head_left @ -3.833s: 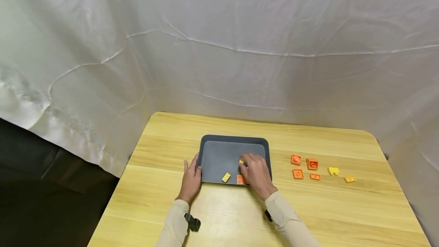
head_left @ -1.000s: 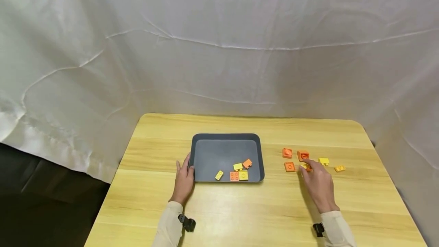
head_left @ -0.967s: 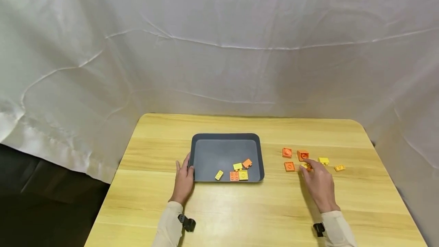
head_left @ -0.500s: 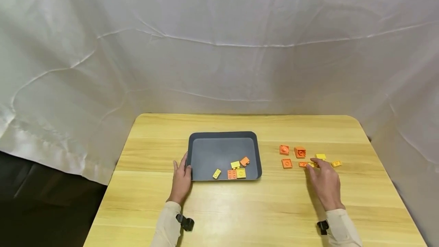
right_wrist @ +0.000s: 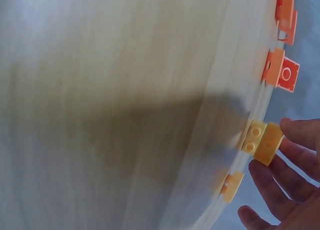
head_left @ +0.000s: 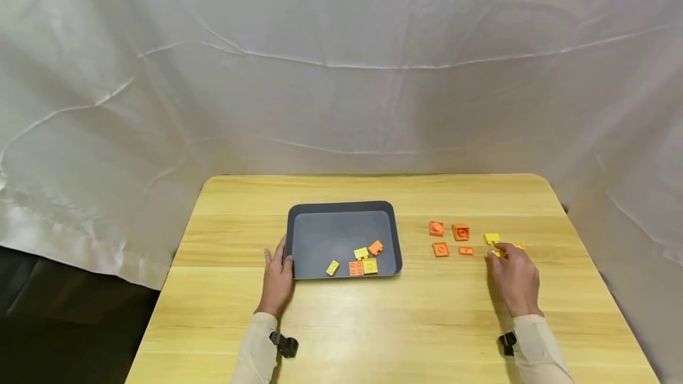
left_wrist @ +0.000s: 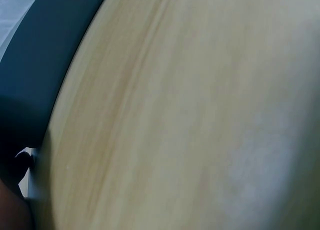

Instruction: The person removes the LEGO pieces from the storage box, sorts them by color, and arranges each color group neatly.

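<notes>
My right hand (head_left: 516, 280) pinches a yellow toy brick (right_wrist: 269, 144) between thumb and fingertips. A yellow brick with two studs showing (right_wrist: 254, 136) sits right beside the held one in the right wrist view. Behind the hand, another yellow brick (head_left: 520, 246) is mostly hidden. My left hand (head_left: 276, 283) lies along the left side of a dark grey tray (head_left: 341, 224), fingers extended and thumb at the rim near its front left corner. In the left wrist view, the tray's dark wall (left_wrist: 42, 54) fills the upper left.
Several orange bricks (head_left: 440, 249) stand apart in a group between tray and right hand, one of them a slope-sided brick (head_left: 460, 232). Inside the tray, yellow and orange bricks (head_left: 356, 268) gather near the front. A pale curtain (head_left: 341, 105) hangs behind the wooden table (head_left: 341, 336).
My right hand has gone from the tray to the loose bricks, then further right past the orange ones with the yellow brick. My left hand stays at the tray's left side.
</notes>
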Available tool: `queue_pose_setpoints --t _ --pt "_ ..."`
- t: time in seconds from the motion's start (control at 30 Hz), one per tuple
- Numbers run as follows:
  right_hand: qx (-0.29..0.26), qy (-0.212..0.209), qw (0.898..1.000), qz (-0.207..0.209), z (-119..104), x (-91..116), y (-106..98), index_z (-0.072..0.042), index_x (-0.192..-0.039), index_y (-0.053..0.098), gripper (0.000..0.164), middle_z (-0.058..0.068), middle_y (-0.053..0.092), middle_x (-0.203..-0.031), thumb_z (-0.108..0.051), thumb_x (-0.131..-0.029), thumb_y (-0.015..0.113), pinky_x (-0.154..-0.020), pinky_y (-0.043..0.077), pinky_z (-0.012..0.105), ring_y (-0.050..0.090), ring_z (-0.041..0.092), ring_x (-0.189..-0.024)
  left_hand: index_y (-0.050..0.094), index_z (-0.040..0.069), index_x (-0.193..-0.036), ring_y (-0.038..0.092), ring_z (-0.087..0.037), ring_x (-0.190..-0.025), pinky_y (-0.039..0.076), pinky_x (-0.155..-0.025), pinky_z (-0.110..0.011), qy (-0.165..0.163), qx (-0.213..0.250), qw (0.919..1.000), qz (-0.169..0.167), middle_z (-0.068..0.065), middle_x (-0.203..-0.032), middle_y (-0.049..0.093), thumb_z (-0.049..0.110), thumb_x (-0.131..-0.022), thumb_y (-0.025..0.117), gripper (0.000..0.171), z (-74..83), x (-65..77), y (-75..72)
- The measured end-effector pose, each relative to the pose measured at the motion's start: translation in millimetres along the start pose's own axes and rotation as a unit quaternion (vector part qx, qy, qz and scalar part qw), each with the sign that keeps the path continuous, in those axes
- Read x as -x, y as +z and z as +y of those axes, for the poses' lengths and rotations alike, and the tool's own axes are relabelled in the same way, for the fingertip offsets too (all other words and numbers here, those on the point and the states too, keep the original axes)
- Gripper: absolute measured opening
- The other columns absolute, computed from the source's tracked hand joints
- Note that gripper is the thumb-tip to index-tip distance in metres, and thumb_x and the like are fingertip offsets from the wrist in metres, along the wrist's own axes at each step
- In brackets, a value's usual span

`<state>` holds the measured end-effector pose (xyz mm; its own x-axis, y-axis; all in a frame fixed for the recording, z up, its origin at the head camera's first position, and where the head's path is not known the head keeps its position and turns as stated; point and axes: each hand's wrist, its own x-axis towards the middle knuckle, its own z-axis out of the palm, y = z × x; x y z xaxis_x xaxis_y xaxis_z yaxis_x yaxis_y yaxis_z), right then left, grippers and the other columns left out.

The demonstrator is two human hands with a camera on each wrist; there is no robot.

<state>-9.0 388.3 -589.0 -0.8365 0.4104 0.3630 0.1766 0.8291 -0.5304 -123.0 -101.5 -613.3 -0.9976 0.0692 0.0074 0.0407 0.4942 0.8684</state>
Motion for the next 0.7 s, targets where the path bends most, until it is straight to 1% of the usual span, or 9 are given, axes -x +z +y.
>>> queue_pose_setpoints --t 0.2,0.37,0.6,0.67,0.7 --pt "0.008 0.0 1.0 -0.005 8.1 -0.4 2.3 0.01 -0.11 0.072 0.024 0.033 0.07 -0.096 -0.003 -0.091 0.078 -0.068 0.056 0.065 0.069 0.048 -0.083 0.037 0.009 -0.162 -0.007 -0.049 -0.154 0.004 -0.122 -0.071 0.006 0.0 1.0 0.0 -0.018 -0.163 0.038 0.008 -0.109 0.045 0.054 -0.2 -0.2 -0.2" --pt "0.012 -0.001 1.0 -0.011 10.0 -1.0 4.9 0.009 -0.11 0.072 0.025 0.032 0.071 -0.095 -0.005 -0.091 0.079 -0.065 0.055 0.064 0.07 0.047 -0.08 0.037 0.008 -0.162 -0.006 -0.05 -0.154 0.004 -0.123 -0.071 0.006 -0.001 1.0 0.005 -0.018 -0.162 0.039 0.008 -0.109 0.045 0.054 0.1 -0.4 -0.4" --pt "0.014 0.008 1.0 -0.018 11.3 -1.4 4.9 0.008 -0.108 0.073 0.023 0.03 0.072 -0.094 -0.005 -0.091 0.079 -0.065 0.056 0.063 0.072 0.044 -0.077 0.039 0.005 -0.16 -0.002 -0.049 -0.155 0.001 -0.125 -0.065 0.021 0.002 0.9997 0.01 -0.02 -0.16 0.042 0.005 -0.108 0.046 0.053 0.7 -0.8 0.6" --pt "0.015 0.008 1.0 -0.019 11.4 -2.4 5.4 0.008 -0.107 0.073 0.022 0.029 0.072 -0.093 -0.005 -0.091 0.079 -0.064 0.056 0.062 0.071 0.044 -0.076 0.039 0.005 -0.16 -0.003 -0.049 -0.155 0.0 -0.125 -0.066 0.022 0.002 0.9997 0.009 -0.021 -0.16 0.042 0.004 -0.107 0.046 0.053 0.3 -0.6 0.8" --pt "0.016 0.007 1.0 -0.02 11.5 -3.0 5.8 0.008 -0.106 0.073 0.021 0.029 0.072 -0.092 -0.005 -0.091 0.08 -0.064 0.056 0.062 0.071 0.043 -0.076 0.039 0.005 -0.16 -0.001 -0.049 -0.155 0.0 -0.125 -0.065 0.025 0.003 0.9996 0.01 -0.02 -0.16 0.042 0.004 -0.108 0.046 0.053 0.4 -0.7 0.7"
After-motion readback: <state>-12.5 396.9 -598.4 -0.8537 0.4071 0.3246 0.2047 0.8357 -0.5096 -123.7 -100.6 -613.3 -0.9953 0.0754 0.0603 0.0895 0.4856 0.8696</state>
